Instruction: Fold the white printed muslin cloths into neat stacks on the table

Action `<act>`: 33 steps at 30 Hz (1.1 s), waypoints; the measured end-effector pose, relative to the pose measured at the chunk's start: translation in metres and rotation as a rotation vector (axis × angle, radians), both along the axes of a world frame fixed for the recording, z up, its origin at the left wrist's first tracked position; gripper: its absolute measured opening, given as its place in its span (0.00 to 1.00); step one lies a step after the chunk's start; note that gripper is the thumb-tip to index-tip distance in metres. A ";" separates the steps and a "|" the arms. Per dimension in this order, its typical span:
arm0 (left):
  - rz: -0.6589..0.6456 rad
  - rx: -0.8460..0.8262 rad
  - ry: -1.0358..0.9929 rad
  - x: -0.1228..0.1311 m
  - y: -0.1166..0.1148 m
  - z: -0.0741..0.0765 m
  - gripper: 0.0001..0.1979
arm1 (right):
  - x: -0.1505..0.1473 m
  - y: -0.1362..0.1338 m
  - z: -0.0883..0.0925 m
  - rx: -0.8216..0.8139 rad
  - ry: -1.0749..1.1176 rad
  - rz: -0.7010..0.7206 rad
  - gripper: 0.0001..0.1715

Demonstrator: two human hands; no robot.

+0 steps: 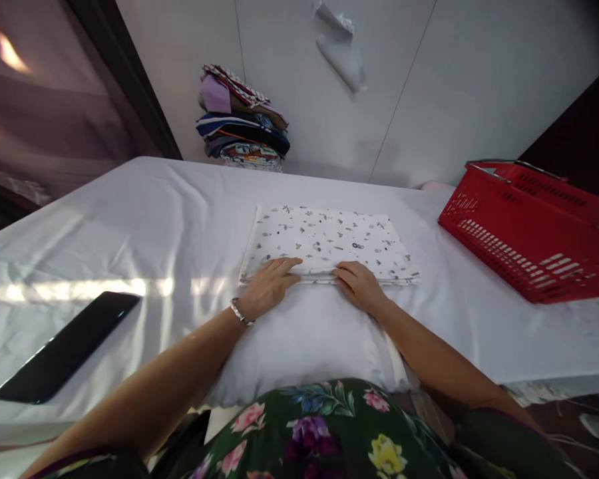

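A white cloth point(324, 236) with small grey and tan prints lies folded in a layered rectangle on the white-covered table. At its near edge, left of the middle, my left hand point(269, 286) has its fingers on top and its thumb lower, closed on the edge. My right hand point(362, 285) holds the same edge a little right of the middle, with its fingers bent over the layers. Between the hands the edge is slightly raised. The undersides of both hands are hidden. A silver bracelet point(241, 311) is on my left wrist.
A red plastic basket point(524, 226) stands on the right. To the left lies a glossy black flat object point(67, 346). Several folded fabrics point(244, 120) are stacked against the back wall. A white cover point(174, 219) with creases drapes the table, and a plastic piece point(342, 53) hangs on the wall.
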State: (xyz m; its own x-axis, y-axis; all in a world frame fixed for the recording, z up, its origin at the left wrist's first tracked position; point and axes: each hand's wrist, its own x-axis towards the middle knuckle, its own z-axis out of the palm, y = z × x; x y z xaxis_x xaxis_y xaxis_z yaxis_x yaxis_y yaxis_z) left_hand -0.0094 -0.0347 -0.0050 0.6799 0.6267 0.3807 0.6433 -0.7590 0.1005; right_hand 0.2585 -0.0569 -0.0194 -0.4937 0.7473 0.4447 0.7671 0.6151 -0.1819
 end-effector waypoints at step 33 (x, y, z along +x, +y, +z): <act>0.027 0.063 -0.045 -0.007 0.013 -0.011 0.16 | 0.037 -0.007 0.002 0.045 -0.134 0.037 0.15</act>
State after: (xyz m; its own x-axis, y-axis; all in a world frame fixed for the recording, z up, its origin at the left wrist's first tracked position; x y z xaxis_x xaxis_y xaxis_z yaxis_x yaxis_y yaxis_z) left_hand -0.0169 -0.0219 -0.0164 0.6447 0.6183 0.4496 0.6593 -0.7474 0.0825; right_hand 0.2957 -0.0637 -0.0171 -0.5780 0.7079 0.4059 0.7592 0.6489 -0.0506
